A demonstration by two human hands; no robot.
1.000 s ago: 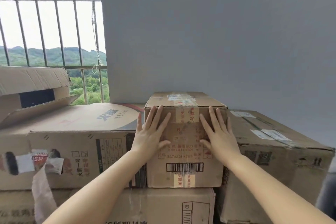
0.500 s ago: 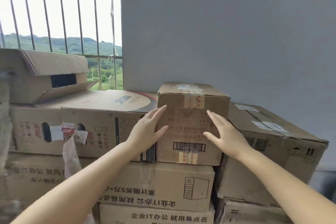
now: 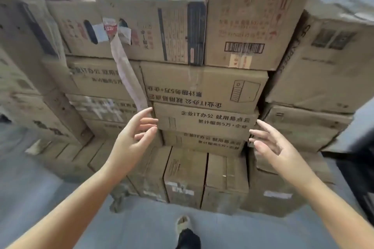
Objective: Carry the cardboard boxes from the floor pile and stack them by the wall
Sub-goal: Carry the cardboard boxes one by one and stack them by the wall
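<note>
We have taken both palms off the barcoded box (image 3: pixel 251 26), which now sits on top of the stack by the wall, and our left hand (image 3: pixel 131 139) and right hand (image 3: pixel 273 147) hang released, grip empty, so this box seems placed.

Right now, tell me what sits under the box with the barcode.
The barcode box rests on a wider carton with a computer-tower drawing, above more printed cartons. Their contact faces and whatever stands behind are covered.

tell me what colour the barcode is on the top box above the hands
Black bars on the brown barcode box, printed low on its front face; the head view shows it.
</note>
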